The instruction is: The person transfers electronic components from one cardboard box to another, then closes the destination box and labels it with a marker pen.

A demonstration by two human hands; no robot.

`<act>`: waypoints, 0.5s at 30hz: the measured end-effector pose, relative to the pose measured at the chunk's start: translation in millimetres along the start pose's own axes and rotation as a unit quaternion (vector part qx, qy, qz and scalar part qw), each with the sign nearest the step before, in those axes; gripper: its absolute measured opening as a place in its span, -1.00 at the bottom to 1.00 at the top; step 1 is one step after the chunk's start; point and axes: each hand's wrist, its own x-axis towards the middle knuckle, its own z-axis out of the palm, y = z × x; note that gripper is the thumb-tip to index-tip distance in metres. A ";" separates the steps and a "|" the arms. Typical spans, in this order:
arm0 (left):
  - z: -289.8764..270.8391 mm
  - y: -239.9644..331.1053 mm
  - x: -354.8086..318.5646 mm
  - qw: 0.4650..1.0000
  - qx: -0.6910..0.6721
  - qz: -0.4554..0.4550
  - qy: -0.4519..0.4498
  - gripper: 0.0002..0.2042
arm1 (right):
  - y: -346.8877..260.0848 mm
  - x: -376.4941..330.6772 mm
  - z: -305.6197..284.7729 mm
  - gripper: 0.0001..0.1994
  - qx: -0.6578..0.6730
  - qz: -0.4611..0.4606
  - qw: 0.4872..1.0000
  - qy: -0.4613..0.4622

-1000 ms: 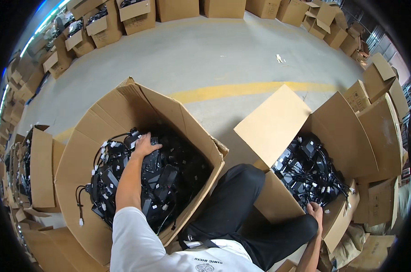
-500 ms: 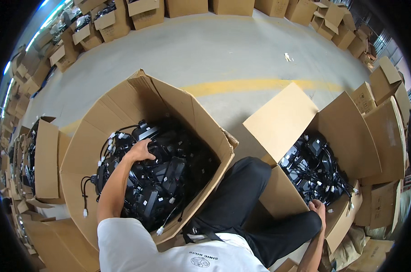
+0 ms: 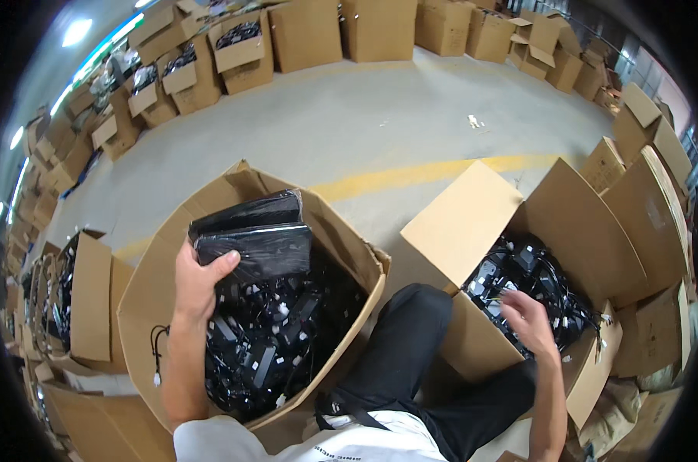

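Note:
My left hand (image 3: 197, 279) grips a flat black case (image 3: 266, 252) with a glossy, film-like surface, thumb on its near face. The case is held up over the large open carton (image 3: 150, 308) on the left. Below it in that carton lies a heap of black electrical units (image 3: 264, 358) with cables and white plugs. My right hand (image 3: 529, 322) hovers over the near side of the smaller open carton (image 3: 478, 333) on the right, fingers loosely apart and somewhat blurred, with nothing seen in them. This carton holds similar black units (image 3: 527, 266) with tangled cables.
My bent knee (image 3: 422, 308) stands between the two cartons. A raised flap (image 3: 463, 219) sticks up from the right carton. More cartons (image 3: 91, 300) crowd the left, others (image 3: 645, 223) the right, and a row (image 3: 306, 35) lines the far side beyond a yellow floor line (image 3: 410, 175).
My left hand has come up out of the heap with the black case in it. My right hand has risen from the right carton's near edge to over its contents. The view has tilted upward.

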 end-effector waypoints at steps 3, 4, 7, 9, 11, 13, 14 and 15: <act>27.6 0.0 -20.4 0.984 -0.160 -0.067 0.035 -0.49 | -102.1 10.3 78.7 -0.33 0.079 -0.108 0.982 -0.134; 42.0 5.1 -26.3 0.978 -0.190 -0.079 0.024 -0.47 | -114.2 16.9 103.7 -0.25 0.123 -0.189 0.964 -0.144; 74.6 -4.5 -48.6 0.964 -0.244 -0.102 -0.004 -0.53 | -147.5 21.9 176.1 -0.33 0.271 -0.201 0.932 -0.131; 73.9 -13.2 -57.5 0.933 -0.324 -0.139 -0.076 -0.50 | -154.9 17.8 199.9 -0.50 0.294 -0.169 0.937 -0.087; 62.7 -16.9 -50.1 0.921 -0.327 -0.182 -0.104 -0.48 | -147.2 14.6 196.2 -0.52 0.304 -0.146 0.933 -0.128; 53.4 -24.1 -46.2 0.891 -0.348 -0.255 -0.140 -0.47 | -140.3 11.3 191.5 -0.57 0.301 -0.133 0.929 -0.168; 54.4 -27.5 -47.3 0.890 -0.352 -0.255 -0.137 -0.47 | -137.6 10.3 188.9 -0.57 0.297 -0.131 0.930 -0.171; 55.9 -28.4 -46.4 0.877 -0.372 -0.276 -0.126 -0.47 | -139.1 10.0 186.3 -0.58 0.298 -0.131 0.928 -0.180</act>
